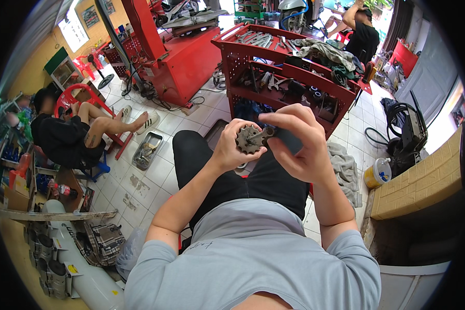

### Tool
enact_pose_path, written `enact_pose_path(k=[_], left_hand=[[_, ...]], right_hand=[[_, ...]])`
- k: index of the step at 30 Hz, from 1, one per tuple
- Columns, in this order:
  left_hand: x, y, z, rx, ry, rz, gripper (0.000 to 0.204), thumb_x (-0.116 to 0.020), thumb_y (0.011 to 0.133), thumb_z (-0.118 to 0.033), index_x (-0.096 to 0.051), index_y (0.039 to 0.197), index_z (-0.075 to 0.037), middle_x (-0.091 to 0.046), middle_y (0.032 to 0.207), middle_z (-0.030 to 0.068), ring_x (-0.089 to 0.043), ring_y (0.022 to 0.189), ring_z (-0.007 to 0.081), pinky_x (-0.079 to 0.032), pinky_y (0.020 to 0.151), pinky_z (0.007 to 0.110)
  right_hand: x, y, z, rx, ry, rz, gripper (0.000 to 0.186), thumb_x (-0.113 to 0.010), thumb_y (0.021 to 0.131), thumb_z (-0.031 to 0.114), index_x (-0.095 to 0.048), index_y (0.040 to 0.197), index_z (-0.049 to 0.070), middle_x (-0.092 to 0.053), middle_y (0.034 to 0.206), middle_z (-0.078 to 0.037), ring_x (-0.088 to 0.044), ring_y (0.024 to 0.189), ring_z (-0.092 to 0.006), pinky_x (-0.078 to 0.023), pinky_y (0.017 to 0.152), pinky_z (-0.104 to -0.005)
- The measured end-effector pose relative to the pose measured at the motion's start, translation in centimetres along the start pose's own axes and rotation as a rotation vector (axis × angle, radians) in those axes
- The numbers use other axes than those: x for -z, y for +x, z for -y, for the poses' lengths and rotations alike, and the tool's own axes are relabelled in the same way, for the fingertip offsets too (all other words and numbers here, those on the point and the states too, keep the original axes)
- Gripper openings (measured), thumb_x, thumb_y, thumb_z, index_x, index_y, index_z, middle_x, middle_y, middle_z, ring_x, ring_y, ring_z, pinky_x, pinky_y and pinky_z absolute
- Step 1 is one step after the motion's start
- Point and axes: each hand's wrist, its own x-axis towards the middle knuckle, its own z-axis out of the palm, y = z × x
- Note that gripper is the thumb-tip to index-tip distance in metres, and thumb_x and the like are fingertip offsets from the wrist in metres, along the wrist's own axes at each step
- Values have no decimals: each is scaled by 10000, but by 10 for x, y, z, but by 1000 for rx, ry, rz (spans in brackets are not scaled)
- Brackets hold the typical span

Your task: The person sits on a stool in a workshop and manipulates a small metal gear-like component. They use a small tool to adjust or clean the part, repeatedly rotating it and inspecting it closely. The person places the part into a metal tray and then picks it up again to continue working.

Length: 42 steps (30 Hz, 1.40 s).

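Note:
My left hand (226, 148) is closed around a dark metal toothed wheel (244, 140), held up above my lap with its teeth facing outward. A short metal arm (264, 134) with a rounded end sticks out from the wheel's middle toward the right. Beside that end is my right hand (306, 140), its thumb and forefinger apart and curved, one above and one below the arm. No grip by the right fingers shows. Behind my hands, part of a grey tray (215, 135) lies on the floor.
Ahead stands a red tool trolley (289, 67) with spanners and rags on top. A metal tray of parts (149, 151) lies on the tiles at left, near a seated person (67, 132). A red lift (183, 64), a grey cloth (343, 168) and a yellow-white tub (378, 173) are around.

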Motion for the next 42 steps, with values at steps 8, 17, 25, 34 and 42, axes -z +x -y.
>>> enact_pose_path(k=[8, 17, 25, 34, 42], left_hand=[[0, 1, 3, -32, 26, 7, 466, -890, 632, -189, -666, 1025, -77, -635, 1021, 80, -627, 971, 256, -506, 889, 381], [0, 0, 1, -7, 19, 12, 467, -894, 630, -182, -662, 1021, -74, -635, 1022, 81, -622, 969, 252, -506, 887, 376], [0, 0, -1, 10, 0, 8, 466, -891, 629, -180, -664, 1022, -73, -636, 1018, 84, -624, 970, 255, -505, 888, 380], [0, 0, 0, 21, 0, 1, 466, -889, 627, -182, -668, 1022, -73, -643, 1020, 85, -626, 973, 259, -504, 894, 381], [-1, 0, 2, -27, 4, -10, 469, -891, 627, -171, -663, 1025, -69, -644, 1018, 86, -627, 971, 255, -508, 892, 376]], right_hand=[[-2, 0, -3, 14, 18, -32, 311, -758, 743, 59, -700, 1047, 78, -637, 940, -50, -592, 887, -229, -412, 837, -362], [0, -4, -8, 2, -28, 14, 347, -756, 731, 64, -703, 1073, 79, -635, 949, -54, -591, 894, -231, -410, 845, -361], [-1, -3, -8, 43, -52, 10, 341, -798, 720, 99, -696, 1046, 85, -633, 938, -43, -588, 882, -229, -406, 828, -363], [-1, -2, -6, 38, -38, -9, 339, -796, 722, 92, -695, 1046, 85, -637, 935, -44, -592, 883, -229, -405, 827, -362], [-2, 0, 0, 7, -1, -10, 335, -785, 726, 79, -694, 1049, 78, -636, 933, -47, -592, 878, -231, -410, 835, -365]])
